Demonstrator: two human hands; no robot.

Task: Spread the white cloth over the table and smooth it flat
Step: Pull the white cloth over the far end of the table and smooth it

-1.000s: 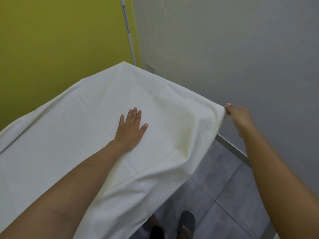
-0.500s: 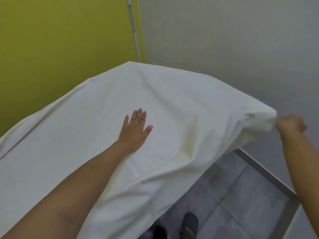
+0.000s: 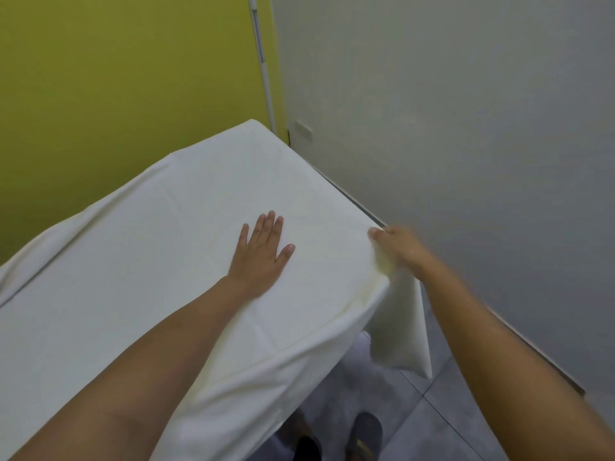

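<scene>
Left hand [image 3: 261, 249] flat and open, palm down, fingers together and aimed at the table's far end, pressing the white cloth [image 3: 139, 277] near the middle of the top. Right hand [image 3: 397, 247] blurred at the table's right edge, closed on the cloth's hem. Cloth draped over the whole table [image 3: 369, 212], long axis from near left to far right corner, its corner hanging below the right hand.
</scene>
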